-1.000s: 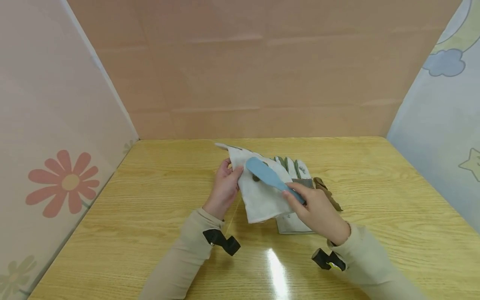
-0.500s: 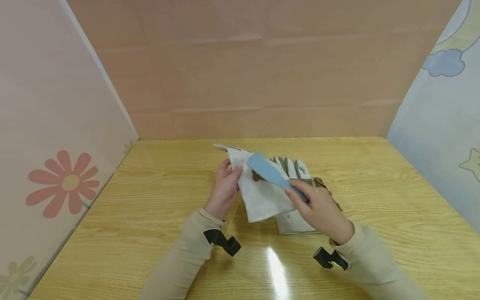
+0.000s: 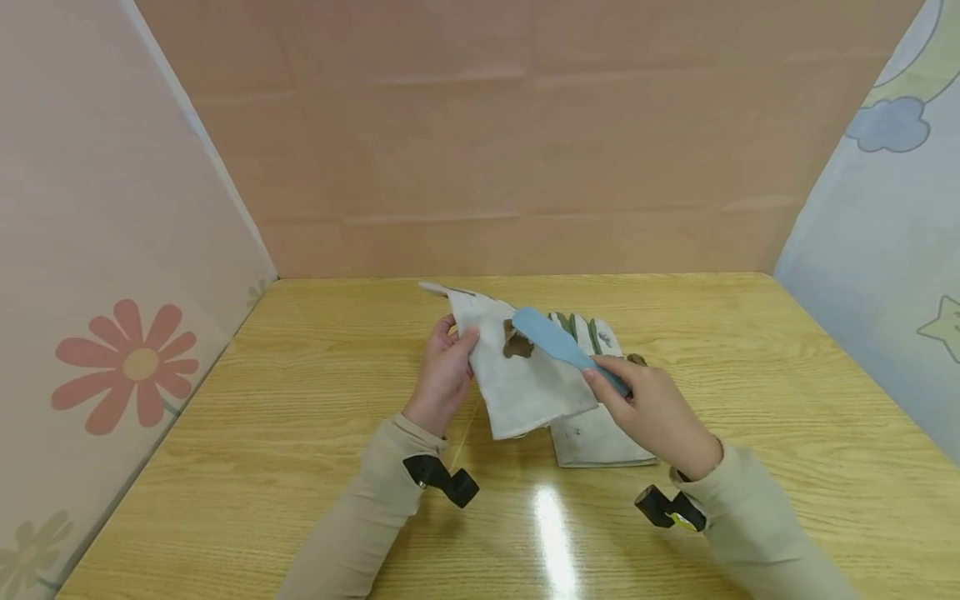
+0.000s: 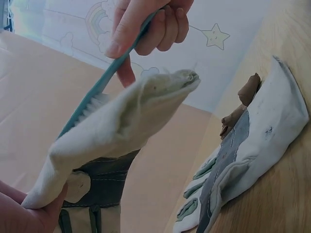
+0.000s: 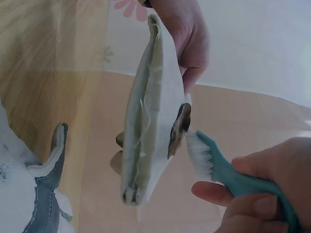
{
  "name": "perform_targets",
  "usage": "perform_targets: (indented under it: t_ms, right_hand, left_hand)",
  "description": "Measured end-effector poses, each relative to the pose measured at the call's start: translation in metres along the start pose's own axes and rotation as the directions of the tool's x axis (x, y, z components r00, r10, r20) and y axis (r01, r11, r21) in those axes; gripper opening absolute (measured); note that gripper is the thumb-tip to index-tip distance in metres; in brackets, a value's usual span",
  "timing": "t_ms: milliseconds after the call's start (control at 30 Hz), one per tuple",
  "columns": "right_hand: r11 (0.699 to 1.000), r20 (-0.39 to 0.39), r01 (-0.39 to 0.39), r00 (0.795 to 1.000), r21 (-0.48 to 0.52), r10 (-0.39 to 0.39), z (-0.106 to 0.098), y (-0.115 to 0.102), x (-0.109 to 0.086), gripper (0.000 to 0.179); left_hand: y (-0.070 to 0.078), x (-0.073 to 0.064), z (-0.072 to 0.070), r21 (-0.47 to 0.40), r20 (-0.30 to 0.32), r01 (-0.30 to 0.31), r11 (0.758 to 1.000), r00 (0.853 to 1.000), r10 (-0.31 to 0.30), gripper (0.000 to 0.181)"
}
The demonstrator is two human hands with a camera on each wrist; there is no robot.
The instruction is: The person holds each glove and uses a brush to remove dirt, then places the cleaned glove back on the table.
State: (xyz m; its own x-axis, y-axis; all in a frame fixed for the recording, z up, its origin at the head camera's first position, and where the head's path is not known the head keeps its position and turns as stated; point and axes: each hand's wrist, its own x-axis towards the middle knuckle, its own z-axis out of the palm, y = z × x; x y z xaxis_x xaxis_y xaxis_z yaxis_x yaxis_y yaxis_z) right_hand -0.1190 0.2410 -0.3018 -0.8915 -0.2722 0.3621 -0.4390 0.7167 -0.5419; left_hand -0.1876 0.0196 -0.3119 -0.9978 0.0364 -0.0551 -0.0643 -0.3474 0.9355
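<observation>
My left hand pinches a white work glove by its edge and holds it raised over the table. A raised brown patch sticks to its white fabric. My right hand grips a blue brush by the handle. White bristles face the patch and stand right beside it in the right wrist view. Seen from the left wrist, the glove hides part of the bristles; dark grey and green-striped parts show on its underside. A second glove, white with grey and green, lies on the table behind.
Brown, crumpled-looking pieces lie against the far side of the second glove. The wooden table ends at a brown paper-like backdrop, with pale printed panels on both sides.
The brush has moved right and slightly down with my right hand, uncovering the brown patch. The held glove has shifted slightly left; my left hand keeps its hold.
</observation>
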Motion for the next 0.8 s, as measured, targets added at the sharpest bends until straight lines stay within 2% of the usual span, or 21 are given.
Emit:
perform_targets:
  t_ms: [100,233,367,633,800]
  right_hand:
    - [1.000,-0.023,0.012,1.000,0.013,-0.012,-0.001,-0.003,-0.001,0.025]
    - [0.996,-0.071,0.081,0.994,0.031,-0.079,0.003,-0.007,-0.002,0.021]
    - [0.992,-0.064,0.125,0.990,0.009,-0.125,0.009,-0.007,-0.001,0.021]
    - [1.000,-0.012,0.013,1.000,0.011,-0.013,0.004,-0.001,0.001,0.024]
    - [0.999,0.042,-0.036,0.998,0.009,0.036,0.000,-0.001,0.001,0.029]
  left_hand:
    - [-0.001,-0.001,0.001,0.011,0.005,-0.002,1.000,1.000,0.002,0.035]
    - [-0.003,-0.002,0.002,0.026,0.011,0.002,1.000,1.000,-0.003,0.033]
    - [-0.004,-0.003,0.004,0.030,0.027,0.012,0.999,1.000,-0.013,0.032]
    - [0.002,0.000,-0.001,-0.021,-0.013,-0.013,1.000,1.000,0.013,0.032]
    - [0.005,0.000,-0.002,-0.032,-0.008,-0.014,0.999,1.000,0.013,0.033]
